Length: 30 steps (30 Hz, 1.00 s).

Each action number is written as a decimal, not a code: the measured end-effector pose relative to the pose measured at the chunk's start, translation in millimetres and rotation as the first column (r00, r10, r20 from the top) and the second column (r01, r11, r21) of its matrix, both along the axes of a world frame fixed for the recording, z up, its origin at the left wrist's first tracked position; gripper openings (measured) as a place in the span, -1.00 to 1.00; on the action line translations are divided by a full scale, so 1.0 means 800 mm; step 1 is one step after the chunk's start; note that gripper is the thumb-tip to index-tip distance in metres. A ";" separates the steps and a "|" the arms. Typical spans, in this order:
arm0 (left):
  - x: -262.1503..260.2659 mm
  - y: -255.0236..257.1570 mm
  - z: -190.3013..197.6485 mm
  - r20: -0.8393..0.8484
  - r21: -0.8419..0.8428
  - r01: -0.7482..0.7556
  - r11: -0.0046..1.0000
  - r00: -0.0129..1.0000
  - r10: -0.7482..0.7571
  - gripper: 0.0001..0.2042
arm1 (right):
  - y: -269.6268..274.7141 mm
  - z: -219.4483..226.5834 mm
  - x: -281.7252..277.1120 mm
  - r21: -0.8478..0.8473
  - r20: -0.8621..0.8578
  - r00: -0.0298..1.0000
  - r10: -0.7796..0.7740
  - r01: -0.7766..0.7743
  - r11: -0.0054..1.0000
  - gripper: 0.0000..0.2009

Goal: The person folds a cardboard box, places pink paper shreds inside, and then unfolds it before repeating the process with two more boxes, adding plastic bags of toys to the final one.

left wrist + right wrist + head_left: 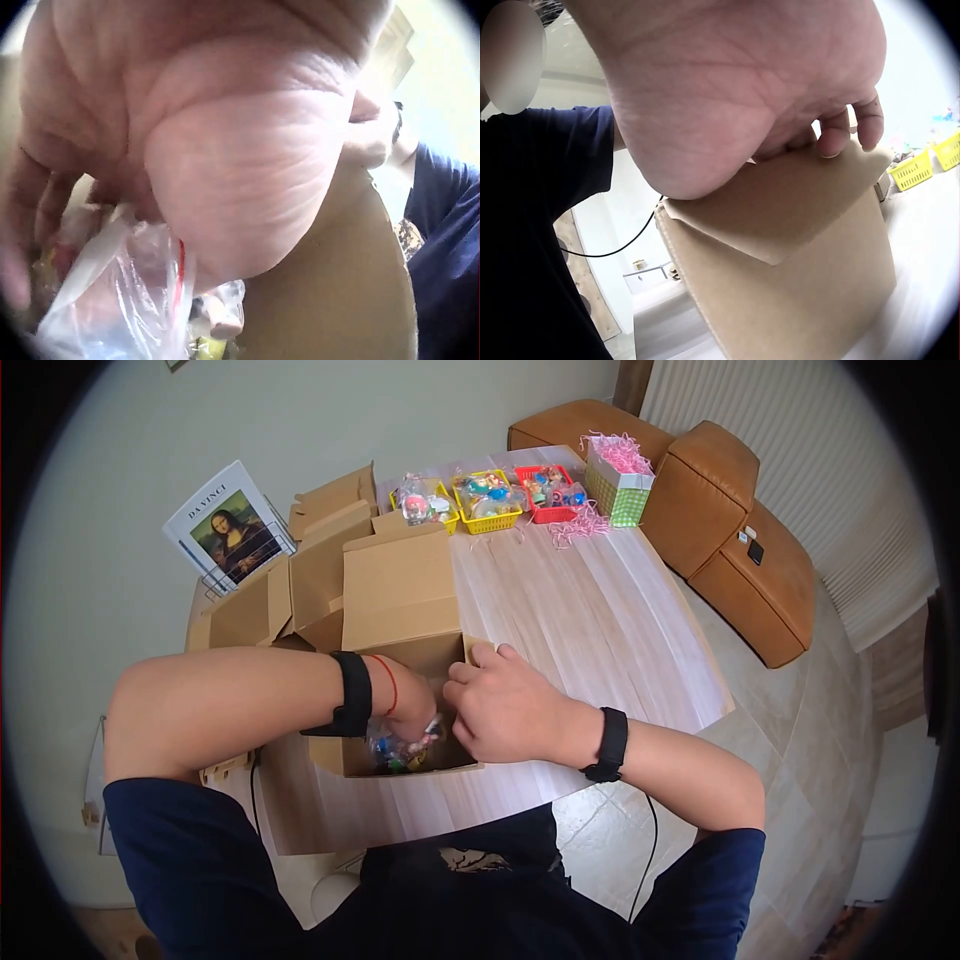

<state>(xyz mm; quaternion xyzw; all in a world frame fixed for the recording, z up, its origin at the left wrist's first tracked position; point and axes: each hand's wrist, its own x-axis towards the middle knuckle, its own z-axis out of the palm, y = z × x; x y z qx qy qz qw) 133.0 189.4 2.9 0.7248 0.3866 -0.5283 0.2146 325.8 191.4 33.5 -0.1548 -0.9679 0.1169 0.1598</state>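
An open cardboard box [402, 585] stands near the table's front edge, its large flap raised at the back. My left hand [408, 710] reaches down inside it and holds a clear zip bag [124, 292] with a red seal line. Other small, colourful wrapped toys [405, 755] lie at the bottom, partly hidden by the hand. My right hand [510, 705] grips the box's right wall, fingers curled over the folded side flap [780, 210] and thumb on the inner side.
Behind stand two yellow baskets [490, 520] and a red basket [555, 515] of bagged toys, beside a green checked gift bag [628, 500] with pink paper shreds. More open boxes [320, 575] and a Da Vinci book [230, 530] on a wire rack are at the left.
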 end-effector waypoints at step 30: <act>-0.029 0.022 -0.040 0.625 0.031 -0.046 0.998 0.780 0.017 -0.62 | -0.002 -0.002 0.000 -0.067 0.015 1.000 -0.013 0.014 0.998 -0.78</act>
